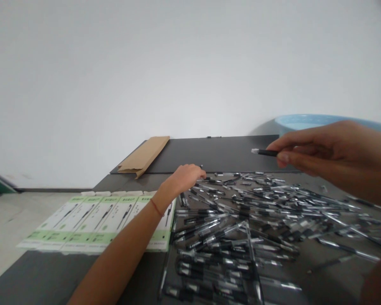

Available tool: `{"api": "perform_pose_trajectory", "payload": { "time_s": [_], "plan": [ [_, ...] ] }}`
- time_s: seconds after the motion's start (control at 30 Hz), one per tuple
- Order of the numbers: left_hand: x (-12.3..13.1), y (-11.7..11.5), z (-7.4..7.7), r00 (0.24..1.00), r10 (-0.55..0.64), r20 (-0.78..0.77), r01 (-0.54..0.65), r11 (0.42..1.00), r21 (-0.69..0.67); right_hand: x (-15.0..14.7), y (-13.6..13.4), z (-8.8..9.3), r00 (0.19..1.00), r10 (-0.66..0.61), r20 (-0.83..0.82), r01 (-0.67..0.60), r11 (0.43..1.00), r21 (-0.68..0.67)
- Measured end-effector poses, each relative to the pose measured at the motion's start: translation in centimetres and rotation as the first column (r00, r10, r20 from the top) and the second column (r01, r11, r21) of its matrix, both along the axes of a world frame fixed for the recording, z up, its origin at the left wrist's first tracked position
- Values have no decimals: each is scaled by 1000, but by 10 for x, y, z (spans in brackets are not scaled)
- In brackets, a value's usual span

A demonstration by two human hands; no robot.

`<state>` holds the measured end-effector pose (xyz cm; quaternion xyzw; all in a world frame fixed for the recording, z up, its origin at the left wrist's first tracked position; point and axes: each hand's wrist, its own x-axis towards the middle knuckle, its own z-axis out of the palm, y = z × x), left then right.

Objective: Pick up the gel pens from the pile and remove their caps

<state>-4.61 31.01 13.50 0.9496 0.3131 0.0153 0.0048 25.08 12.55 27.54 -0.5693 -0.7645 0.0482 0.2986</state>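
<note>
My right hand [324, 148] is raised at the right, with thumb and fingers pinched on a black pen [266, 152]. Its clear end points left, and the rest is hidden in the hand. Below spreads a loose heap of black and clear pens [241, 212] on the dark table. My left hand [187, 176] reaches to the far left edge of that heap, fingers curled and pressed together. A small dark tip shows by its fingertips, but what those fingers hold is hidden. Under and beside the left forearm lie green-and-white packs [92, 220] printed with pens.
A brown paper bag [144, 154] lies flat at the back left of the table [197, 154]. Behind my right hand stands a light-blue basin [292, 123]. One more pen [213, 137] rests by the back edge, near the white wall [178, 63].
</note>
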Motion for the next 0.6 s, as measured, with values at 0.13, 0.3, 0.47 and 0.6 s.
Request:
{"api": "perform_pose_trajectory", "payload": {
  "time_s": [0.13, 0.3, 0.47, 0.6],
  "plan": [
    [2, 4, -11, 994, -109, 25, 111, 992, -66, -5, -1, 3, 1000, -18, 4, 18, 1000, -5],
    [8, 2, -25, 981, -174, 87, 179, 982, -64, -13, -1, 5, 999, -17, -29, 16, 999, -31],
    [13, 6, -40, 963, -230, 140, 238, 971, -39, -17, -3, 11, 1000, -8, -11, 8, 997, -74],
    [17, 10, -45, 935, -307, 176, 315, 949, -18, -17, -3, 12, 1000, 0, -16, -2, 995, -100]
  ]
}}
